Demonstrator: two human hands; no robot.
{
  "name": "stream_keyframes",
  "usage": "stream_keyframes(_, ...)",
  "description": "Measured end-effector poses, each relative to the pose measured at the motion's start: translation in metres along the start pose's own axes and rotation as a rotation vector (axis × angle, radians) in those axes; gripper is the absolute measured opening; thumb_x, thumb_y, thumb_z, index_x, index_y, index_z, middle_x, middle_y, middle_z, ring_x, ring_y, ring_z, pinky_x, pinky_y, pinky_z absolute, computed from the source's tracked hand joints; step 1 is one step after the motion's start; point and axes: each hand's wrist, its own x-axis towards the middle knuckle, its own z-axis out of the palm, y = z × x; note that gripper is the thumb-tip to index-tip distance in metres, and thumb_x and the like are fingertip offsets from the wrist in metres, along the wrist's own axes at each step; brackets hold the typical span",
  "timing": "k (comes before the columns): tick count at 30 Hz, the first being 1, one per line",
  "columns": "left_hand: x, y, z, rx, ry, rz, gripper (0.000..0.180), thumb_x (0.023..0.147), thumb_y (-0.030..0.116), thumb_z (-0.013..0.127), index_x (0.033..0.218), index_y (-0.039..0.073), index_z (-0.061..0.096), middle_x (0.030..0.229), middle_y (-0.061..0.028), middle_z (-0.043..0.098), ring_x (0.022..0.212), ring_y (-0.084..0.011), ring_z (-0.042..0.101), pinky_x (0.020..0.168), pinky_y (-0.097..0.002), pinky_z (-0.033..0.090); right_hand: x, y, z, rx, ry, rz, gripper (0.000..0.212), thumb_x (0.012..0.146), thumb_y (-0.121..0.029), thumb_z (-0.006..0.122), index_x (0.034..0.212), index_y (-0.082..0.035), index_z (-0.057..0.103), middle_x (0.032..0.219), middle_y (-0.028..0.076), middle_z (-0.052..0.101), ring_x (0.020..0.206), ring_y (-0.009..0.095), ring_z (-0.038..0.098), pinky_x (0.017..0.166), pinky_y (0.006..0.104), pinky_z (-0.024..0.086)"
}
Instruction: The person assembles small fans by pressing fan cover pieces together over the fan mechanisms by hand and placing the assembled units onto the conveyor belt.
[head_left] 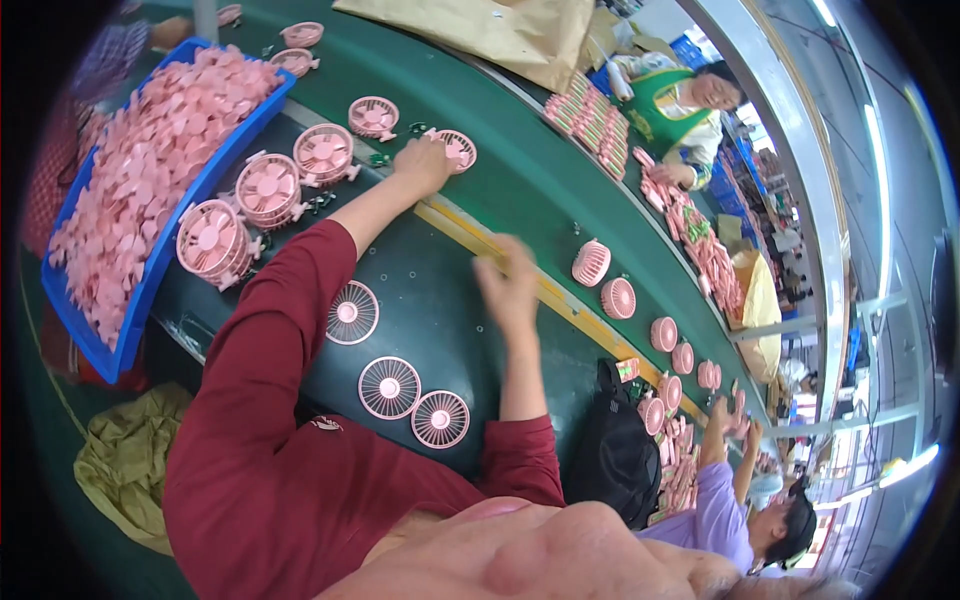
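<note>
My left hand (422,166) reaches onto the green conveyor belt and grips a round pink fan housing (459,149) at its left side. Slightly blurred, my right hand (513,288) hovers over the yellow strip at the belt's near edge, fingers apart and holding nothing. Three round pink fan grilles (390,387) lie flat on the dark green table below my arms. Left of my left forearm stand several pink fan housings with blades (268,190), some stacked, with small green parts and wires beside them. Another pink fan housing (373,118) sits on the belt.
A blue bin (138,320) heaped with pink blades stands at the left. More pink housings (619,298) line the belt at right. A black bag (613,450) lies on the table's right end. Co-workers (690,100) work across the belt and at lower right.
</note>
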Motion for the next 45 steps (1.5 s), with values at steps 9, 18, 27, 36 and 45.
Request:
stream_keyframes(9,0.032,0.014,0.045,-0.482,-0.057,0.238,0.033,0.079,0.009,0.067,0.108,0.003,0.054,0.092,-0.0231,0.066,0.093,-0.0438,0.063,0.080,-0.0508,0.049,-0.054,-0.081,0.073,-0.069,-0.540,-0.667,0.068,0.059,-0.031,0.086,0.118,-0.006,0.061,0.131,0.023,0.048,0.125,0.041,0.042,0.103,0.0492,0.036)
stream_keyframes(18,0.013,0.024,0.042,-0.435,-0.040,0.139,0.017,0.094,0.018,0.053,0.102,0.003,0.054,0.089,-0.0245,0.068,0.090,-0.0432,0.066,0.076,-0.0497,0.052,-0.039,-0.054,0.028,0.233,-0.360,-0.298,0.029,0.079,-0.026,0.074,0.100,-0.006,0.068,0.091,0.016,0.068,0.088,0.034,0.064,0.081,0.0430,0.050)
stream_keyframes(27,-0.072,0.070,-0.001,-1.826,-0.470,-0.240,0.033,0.100,0.027,0.052,0.121,0.003,0.061,0.115,-0.0079,0.065,0.103,-0.0176,0.064,0.088,-0.0322,0.053,-0.007,-0.003,-0.014,0.706,0.242,0.155,0.032,0.090,-0.013,0.069,0.117,0.001,0.059,0.103,0.005,0.067,0.093,0.010,0.063,0.084,0.0270,0.051)
stream_keyframes(36,-0.115,0.092,-0.011,-2.089,-0.804,-0.502,0.051,0.102,0.045,0.043,0.135,0.008,0.051,0.134,-0.0102,0.056,0.122,-0.0237,0.055,0.104,-0.0427,0.045,-0.013,-0.007,-0.028,-0.070,0.388,-0.218,0.064,0.077,-0.008,0.068,0.137,-0.004,0.047,0.135,0.020,0.047,0.127,0.039,0.044,0.105,0.0447,0.040)
stream_keyframes(45,-0.126,0.114,-0.020,-2.021,-0.526,-0.504,0.046,0.103,0.045,0.043,0.126,0.007,0.055,0.120,-0.0060,0.061,0.109,-0.0182,0.061,0.093,-0.0349,0.051,-0.020,-0.002,0.000,0.053,0.233,-0.146,0.081,0.082,-0.037,0.068,0.145,-0.002,0.031,0.143,0.024,0.038,0.132,0.043,0.037,0.111,0.0475,0.031)
